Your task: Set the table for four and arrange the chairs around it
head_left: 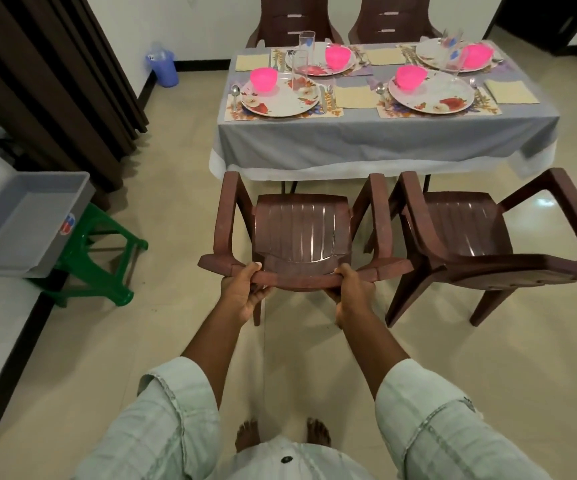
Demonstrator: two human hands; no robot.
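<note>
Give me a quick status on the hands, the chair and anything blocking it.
Left hand and right hand both gripping top rail of near-left chair. Chair faces the set table, not tucked in. Second chair close on its right; floor ahead open.

So the cloth-covered rectangular table (384,133) sits straight ahead, with 2 brown plastic armchairs on its far side, one left (292,19) and one right (389,19), against the wall. On top are 4 floral round plates on placemats, 2 per row, each carrying a pink plastic bowl (263,79). The near-left plate (280,97) has a spoon to its left and a fork on its right. On the near side, the brown plastic armchair in front of the person (301,233) stands just left of another brown armchair (470,233). Both hands, left (243,292) and right (351,292), are on its backrest. Off left, a grey plastic tray (20,223) rests on a green plastic stool (96,268). A blue plastic jug (164,65) sits on the floor by the far wall.
</note>
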